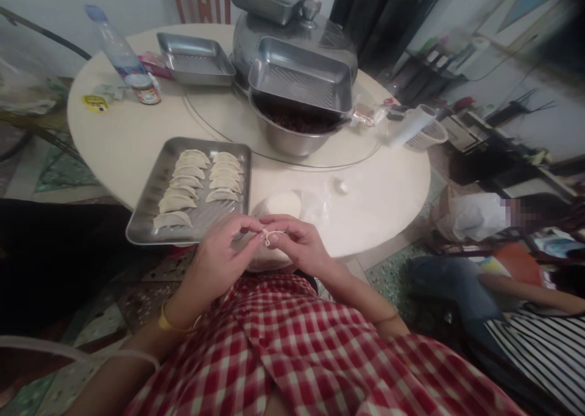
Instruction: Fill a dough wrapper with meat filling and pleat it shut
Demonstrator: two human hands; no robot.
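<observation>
Two-handed pinch | your left hand (pixel 228 240) and right hand (pixel 296 238), fingertips nearly closed on dough (pixel 267 239) (tray (pixel 148 193) ahead-left of both) | apparently shaping | calls for light, even pressure

You are pinching a pale, partly hidden piece of dough (pixel 267 240) between your left hand (pixel 223 245) and right hand (pixel 305 243); its thin rim is curling into a small loop, hovering near the desk's (pixel 365 212) six o'clock edge.
</observation>
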